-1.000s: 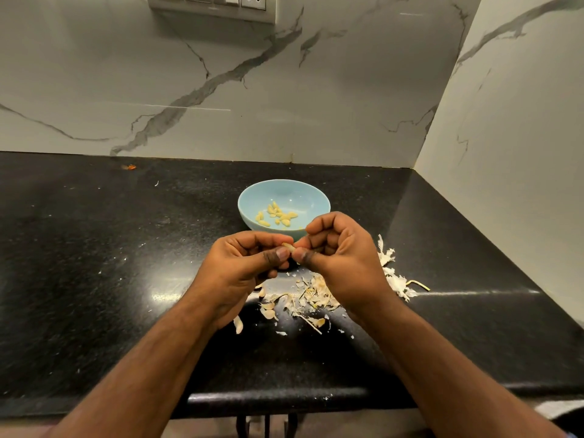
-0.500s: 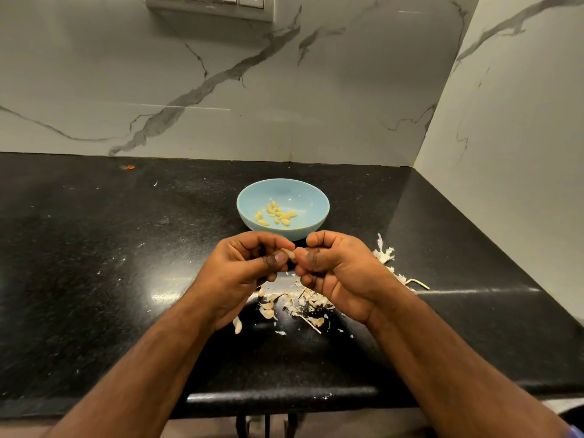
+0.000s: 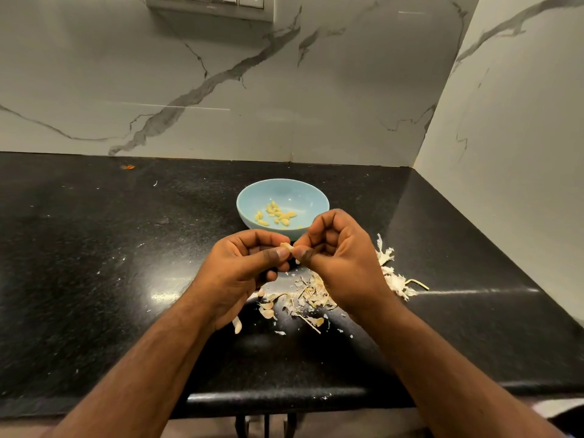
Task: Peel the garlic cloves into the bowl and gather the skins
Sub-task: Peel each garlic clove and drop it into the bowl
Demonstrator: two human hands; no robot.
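Head view: left hand point(image 3: 243, 267) and right hand point(image 3: 339, 257) both pinch one garlic clove point(image 3: 287, 246) between curled fingers point(image 3: 282, 252). Just beyond the fingers sits the bowl point(image 3: 311, 200); below them, skins point(image 3: 303, 295) litter the counter point(image 3: 94, 263).

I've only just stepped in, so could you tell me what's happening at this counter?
A person is peeling garlic. Both hands, left hand and right hand, pinch one garlic clove in front of the blue bowl, which holds peeled cloves. Loose skins lie scattered on the black counter below, not yet gathered.
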